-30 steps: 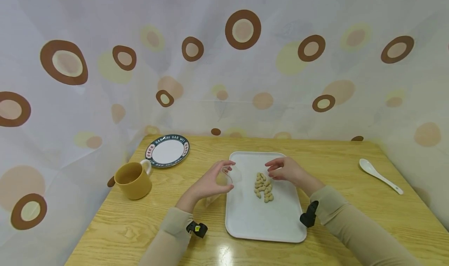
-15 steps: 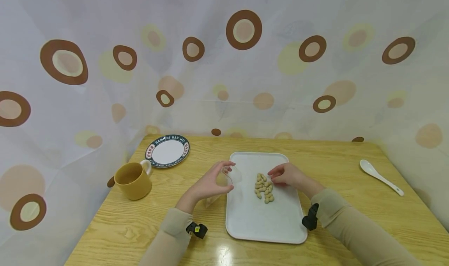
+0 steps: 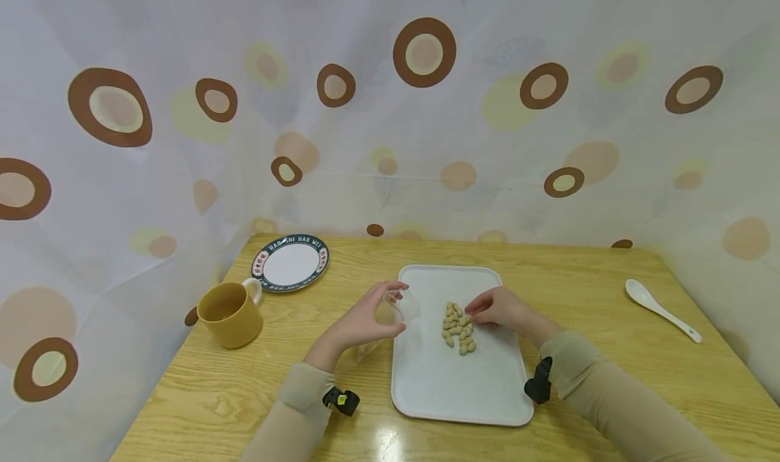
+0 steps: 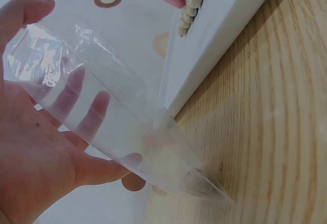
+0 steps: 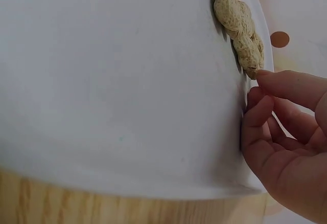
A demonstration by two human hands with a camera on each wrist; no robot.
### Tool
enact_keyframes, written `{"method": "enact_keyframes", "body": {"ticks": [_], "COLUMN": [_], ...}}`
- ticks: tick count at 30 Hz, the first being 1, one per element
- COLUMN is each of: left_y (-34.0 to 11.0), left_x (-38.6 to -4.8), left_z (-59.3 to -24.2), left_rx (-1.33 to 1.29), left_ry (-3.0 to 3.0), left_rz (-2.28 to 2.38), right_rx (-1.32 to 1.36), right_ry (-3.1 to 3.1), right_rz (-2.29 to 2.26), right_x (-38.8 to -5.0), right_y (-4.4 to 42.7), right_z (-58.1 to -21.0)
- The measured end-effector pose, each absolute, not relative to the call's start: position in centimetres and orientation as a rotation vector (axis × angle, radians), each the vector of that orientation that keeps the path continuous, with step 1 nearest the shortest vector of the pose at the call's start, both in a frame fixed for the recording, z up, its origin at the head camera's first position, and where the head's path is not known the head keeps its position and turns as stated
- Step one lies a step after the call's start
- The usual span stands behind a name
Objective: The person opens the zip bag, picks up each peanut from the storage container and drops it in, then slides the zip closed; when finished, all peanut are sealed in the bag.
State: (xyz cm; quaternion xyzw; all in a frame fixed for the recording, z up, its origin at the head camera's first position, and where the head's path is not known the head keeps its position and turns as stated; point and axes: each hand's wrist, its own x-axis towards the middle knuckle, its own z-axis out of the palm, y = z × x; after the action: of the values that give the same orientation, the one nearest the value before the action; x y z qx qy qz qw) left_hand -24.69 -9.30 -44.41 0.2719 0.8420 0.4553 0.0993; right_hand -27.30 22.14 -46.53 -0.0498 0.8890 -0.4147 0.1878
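Observation:
My left hand (image 3: 365, 321) holds a clear plastic bag (image 3: 409, 305) at the tray's left edge. In the left wrist view, the bag (image 4: 127, 121) spreads between the thumb and fingers of the left hand (image 4: 46, 157), its mouth apart and its lower corner near the table. Several peanuts (image 3: 449, 328) lie in a cluster on the white tray (image 3: 457, 391). Beside their right side is my right hand (image 3: 504, 309). Seen from the right wrist, a fingertip of that hand (image 5: 288, 132) meets the end of the peanut row (image 5: 235, 19), with no peanut visible between the fingers.
A yellow mug (image 3: 233, 326) with a white handle stands at the left, and a plate (image 3: 291, 262) with a dark patterned rim lies behind it. On the right side of the wooden table (image 3: 585, 272) lies a white spoon (image 3: 661, 309). A patterned curtain (image 3: 365, 137) hangs at the back.
My right hand has come down toward the peanuts' right side, its fingers drawn closer together. The left hand and the bag have hardly moved.

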Motion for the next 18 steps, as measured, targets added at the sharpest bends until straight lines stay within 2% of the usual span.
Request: {"method": "enact_keyframes", "body": {"ticks": [18], "left_y": [-9.34], "left_x": [-24.79], "left_z": [-44.56], "left_rx": [0.818], "left_ry": [2.477], "left_rz": [1.357], "right_rx": [-0.235], "right_ry": [2.585], "right_rz": [-1.089], "right_x": [-26.96], "right_y": [22.00], "right_z": [-46.78]}}
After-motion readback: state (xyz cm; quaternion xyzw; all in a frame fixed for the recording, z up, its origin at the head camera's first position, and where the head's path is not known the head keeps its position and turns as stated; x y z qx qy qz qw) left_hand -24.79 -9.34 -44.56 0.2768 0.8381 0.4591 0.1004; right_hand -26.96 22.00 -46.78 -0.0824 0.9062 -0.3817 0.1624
